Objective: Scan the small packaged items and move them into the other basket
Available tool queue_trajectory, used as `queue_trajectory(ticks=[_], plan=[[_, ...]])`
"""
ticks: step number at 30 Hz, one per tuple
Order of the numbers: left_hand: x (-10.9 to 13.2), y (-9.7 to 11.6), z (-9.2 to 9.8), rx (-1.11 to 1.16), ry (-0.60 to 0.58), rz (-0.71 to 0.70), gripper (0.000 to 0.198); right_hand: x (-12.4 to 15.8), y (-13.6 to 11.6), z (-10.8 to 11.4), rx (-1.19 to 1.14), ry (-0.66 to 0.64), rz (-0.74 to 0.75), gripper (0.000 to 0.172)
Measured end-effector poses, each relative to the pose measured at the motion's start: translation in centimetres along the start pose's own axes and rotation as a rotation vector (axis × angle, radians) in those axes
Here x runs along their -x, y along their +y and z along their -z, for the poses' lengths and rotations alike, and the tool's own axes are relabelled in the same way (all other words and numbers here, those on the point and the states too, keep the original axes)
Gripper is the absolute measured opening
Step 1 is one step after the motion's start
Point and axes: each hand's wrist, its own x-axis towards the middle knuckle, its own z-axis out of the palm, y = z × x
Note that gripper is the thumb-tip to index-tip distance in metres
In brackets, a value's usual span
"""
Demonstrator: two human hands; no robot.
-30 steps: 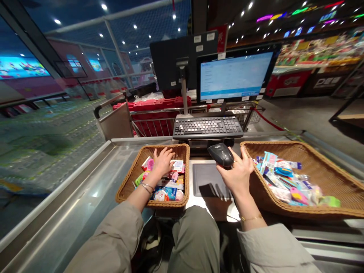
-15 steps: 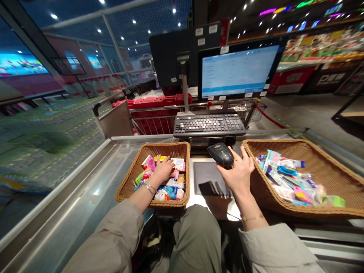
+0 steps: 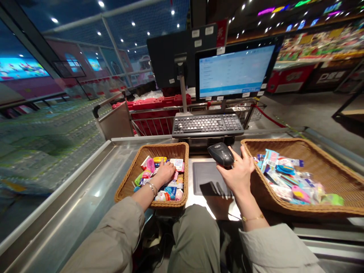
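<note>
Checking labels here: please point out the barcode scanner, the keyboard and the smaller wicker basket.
barcode scanner (image 3: 221, 154), head view, on its black top shell
keyboard (image 3: 207, 123), head view, on its middle keys
smaller wicker basket (image 3: 162, 146), head view, on its far rim

Loose, softly creased sleeves (image 3: 113, 239) of greyish-beige cloth were worn on both arms, and plain olive-green trousers (image 3: 196, 242) were worn below them. Thin silvery bangles (image 3: 151, 188) were worn on the left wrist. A fine gold bracelet (image 3: 253, 218) was worn on the right wrist, and a slim ring (image 3: 234, 161) was seen on a finger of the right hand (image 3: 239, 176).
</note>
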Motion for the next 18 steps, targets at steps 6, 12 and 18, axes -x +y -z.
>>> queue_trajectory(ticks=[6,12,18], plan=[[-0.2,0.0,1.1,0.055,0.014,-0.023,0.028,0.0,0.1,0.2,0.017,0.007,0.009,0.038],[-1.0,-0.2,3.5,0.382,0.356,0.319,0.034,0.0,0.0,0.1,-0.001,0.023,0.018,0.041],[-1.7,-1.4,2.7,0.548,0.228,0.747,0.040,0.1,-0.2,0.1,-0.005,0.033,0.029,0.036]])
